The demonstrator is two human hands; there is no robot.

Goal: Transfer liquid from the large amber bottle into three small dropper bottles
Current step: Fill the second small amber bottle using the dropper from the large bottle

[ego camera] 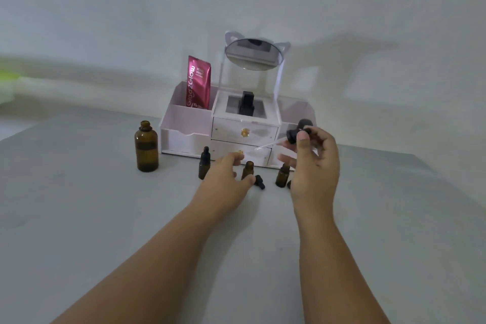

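The large amber bottle [146, 147] stands uncapped at the left of the grey table. Three small amber dropper bottles stand in a row: the left one [204, 163] capped, the middle one [247, 169] uncapped, the right one [282, 175] uncapped and partly behind my right hand. A loose black dropper cap [259, 182] lies beside the middle bottle. My right hand [313, 166] holds a big black dropper [297, 134] in the air, its glass pipette pointing left. My left hand [226, 176] hovers open just in front of the middle bottle, fingers spread.
A white cosmetic organiser [244, 132] with drawers, a cat-ear mirror [253, 54] and a pink sachet [198, 82] stands right behind the bottles. A black item [246, 103] sits in its middle compartment. A pale wall rises behind.
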